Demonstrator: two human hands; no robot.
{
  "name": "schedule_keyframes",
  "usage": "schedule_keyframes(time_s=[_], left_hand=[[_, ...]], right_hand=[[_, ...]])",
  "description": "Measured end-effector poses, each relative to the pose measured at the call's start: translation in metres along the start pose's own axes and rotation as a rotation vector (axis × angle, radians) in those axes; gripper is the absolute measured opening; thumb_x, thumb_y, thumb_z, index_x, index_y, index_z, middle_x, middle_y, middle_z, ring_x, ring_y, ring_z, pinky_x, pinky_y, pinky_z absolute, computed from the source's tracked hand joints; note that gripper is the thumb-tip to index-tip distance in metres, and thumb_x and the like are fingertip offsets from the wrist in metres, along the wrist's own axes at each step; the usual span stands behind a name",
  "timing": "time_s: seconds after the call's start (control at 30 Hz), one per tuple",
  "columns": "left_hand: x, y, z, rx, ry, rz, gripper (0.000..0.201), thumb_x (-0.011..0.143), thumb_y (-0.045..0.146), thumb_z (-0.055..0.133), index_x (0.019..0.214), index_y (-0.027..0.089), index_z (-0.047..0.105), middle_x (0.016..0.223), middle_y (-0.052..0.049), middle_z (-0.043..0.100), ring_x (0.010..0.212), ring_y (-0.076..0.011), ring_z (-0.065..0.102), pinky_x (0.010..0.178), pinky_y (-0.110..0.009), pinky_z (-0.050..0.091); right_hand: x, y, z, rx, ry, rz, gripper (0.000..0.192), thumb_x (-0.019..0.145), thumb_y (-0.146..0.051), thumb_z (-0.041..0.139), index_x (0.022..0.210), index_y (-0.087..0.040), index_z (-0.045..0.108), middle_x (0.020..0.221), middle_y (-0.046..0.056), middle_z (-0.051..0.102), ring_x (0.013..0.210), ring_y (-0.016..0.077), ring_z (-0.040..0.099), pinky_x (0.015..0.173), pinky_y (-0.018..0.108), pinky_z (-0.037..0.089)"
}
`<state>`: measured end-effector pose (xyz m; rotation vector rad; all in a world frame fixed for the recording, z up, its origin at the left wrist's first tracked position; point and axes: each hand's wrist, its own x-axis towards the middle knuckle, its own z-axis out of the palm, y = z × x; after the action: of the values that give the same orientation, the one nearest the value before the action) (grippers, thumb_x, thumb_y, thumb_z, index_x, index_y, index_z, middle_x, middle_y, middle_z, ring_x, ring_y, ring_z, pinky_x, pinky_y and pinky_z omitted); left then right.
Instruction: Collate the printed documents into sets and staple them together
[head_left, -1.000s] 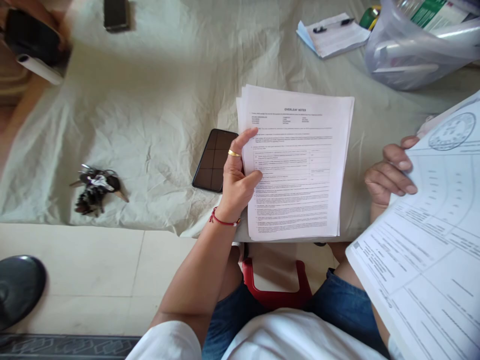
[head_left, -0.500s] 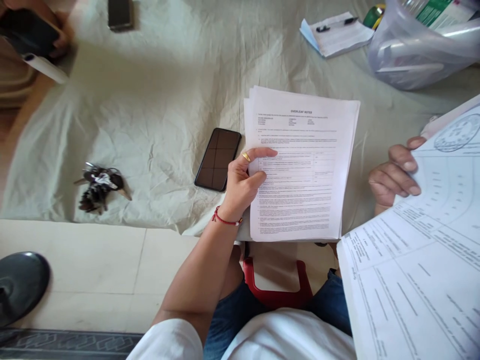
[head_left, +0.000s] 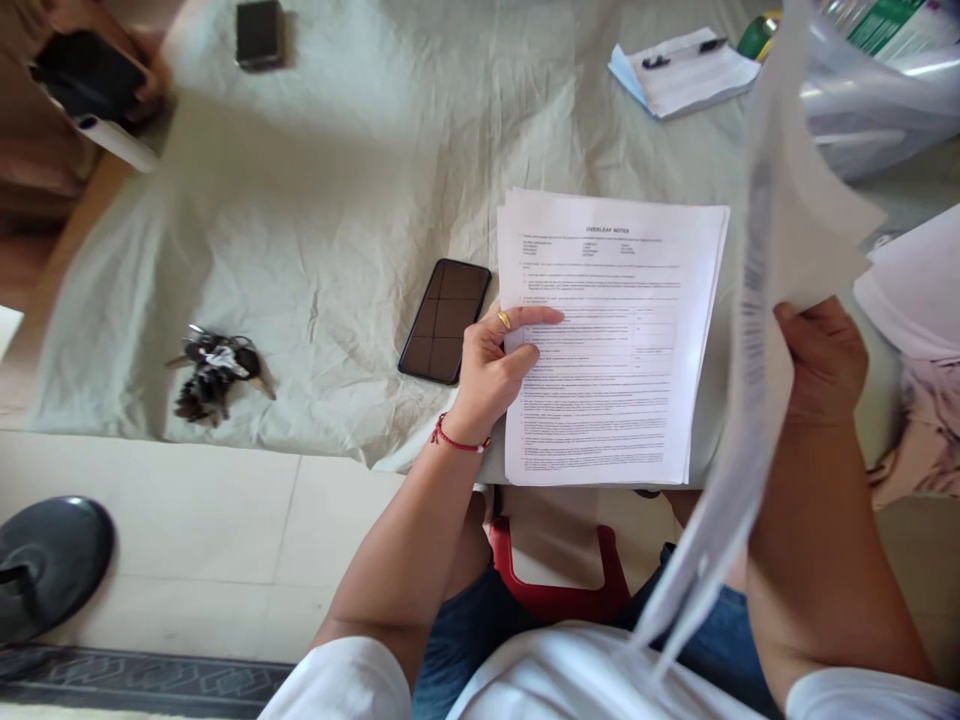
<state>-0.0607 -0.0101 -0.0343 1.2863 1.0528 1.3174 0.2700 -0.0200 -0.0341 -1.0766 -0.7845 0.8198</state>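
Resting L hand (head_left: 491, 370) at left edge of stack (head_left: 600, 425), thumb + ringed finger spread apart on top pg; can't tell if pinching, other fingers hidden. Pinching sheets (head_left: 780, 225) w/ R hand (head_left: 829, 360), held up approx edge-on to right of stack, motion-blurred. Got stack flat on cloth (head_left: 337, 250) nr front edge. Also on cloth: phone (head_left: 444, 322) just left of stack, keys (head_left: 217, 370) farther left, pad (head_left: 694, 88) w/ pen (head_left: 712, 46) on top, upper right
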Motion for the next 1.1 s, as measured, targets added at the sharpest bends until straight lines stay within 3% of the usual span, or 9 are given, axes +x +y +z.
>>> schedule_keyframes(time_s=[0.13, 0.23, 0.4, 0.8, 1.1], left_hand=[[0.0, -0.001, -0.001, -0.002, 0.0, -0.011, 0.048, 0.068, 0.01, 0.064, 0.101, 0.03, 0.093, 0.108, -0.001, 0.084, 0.099, -0.0238, 0.073, 0.086, -0.039, 0.057], [0.0, -0.001, -0.001, -0.004, 0.003, -0.011, 0.048, 0.067, 0.011, 0.064, 0.099, 0.03, 0.093, 0.107, -0.002, 0.084, 0.1, -0.0242, 0.074, 0.085, -0.038, 0.056], [0.0, -0.002, -0.001, -0.004, 0.003, -0.011, 0.047, 0.067, 0.011, 0.064, 0.099, 0.03, 0.093, 0.107, -0.001, 0.084, 0.098, -0.0243, 0.073, 0.081, -0.038, 0.055], [0.0, 0.001, -0.001, 0.017, -0.002, -0.002, 0.045, 0.068, 0.012, 0.064, 0.099, 0.029, 0.092, 0.106, -0.002, 0.084, 0.098, -0.0247, 0.073, 0.085, -0.041, 0.057], [0.0, -0.001, -0.002, -0.004, -0.004, -0.009, 0.046, 0.068, 0.012, 0.065, 0.1, 0.029, 0.093, 0.107, -0.002, 0.083, 0.105, -0.027, 0.075, 0.088, -0.04, 0.06]], right_hand=[[-0.006, -0.009, 0.016, -0.082, 0.059, 0.009, 0.038, 0.054, -0.036, 0.099, 0.085, -0.023, 0.08, 0.096, 0.003, 0.084, 0.092, 0.0286, 0.082, 0.086, 0.053, 0.073], [-0.006, -0.01, 0.016, -0.091, 0.074, 0.003, 0.039, 0.054, -0.035, 0.1, 0.086, -0.022, 0.081, 0.095, 0.004, 0.084, 0.097, 0.0286, 0.082, 0.097, 0.054, 0.071], [-0.006, -0.009, 0.011, -0.083, 0.078, 0.017, 0.041, 0.057, -0.032, 0.096, 0.095, -0.023, 0.086, 0.112, 0.004, 0.087, 0.105, 0.0272, 0.083, 0.108, 0.053, 0.068], [0.0, -0.007, 0.01, -0.09, 0.08, 0.017, 0.046, 0.056, -0.032, 0.093, 0.102, -0.029, 0.09, 0.114, 0.002, 0.087, 0.104, 0.0319, 0.083, 0.103, 0.057, 0.07], [-0.002, 0.0, 0.018, -0.168, 0.129, 0.028, 0.037, 0.054, -0.03, 0.092, 0.089, -0.02, 0.086, 0.102, 0.004, 0.086, 0.091, 0.0233, 0.079, 0.1, 0.048, 0.067]])
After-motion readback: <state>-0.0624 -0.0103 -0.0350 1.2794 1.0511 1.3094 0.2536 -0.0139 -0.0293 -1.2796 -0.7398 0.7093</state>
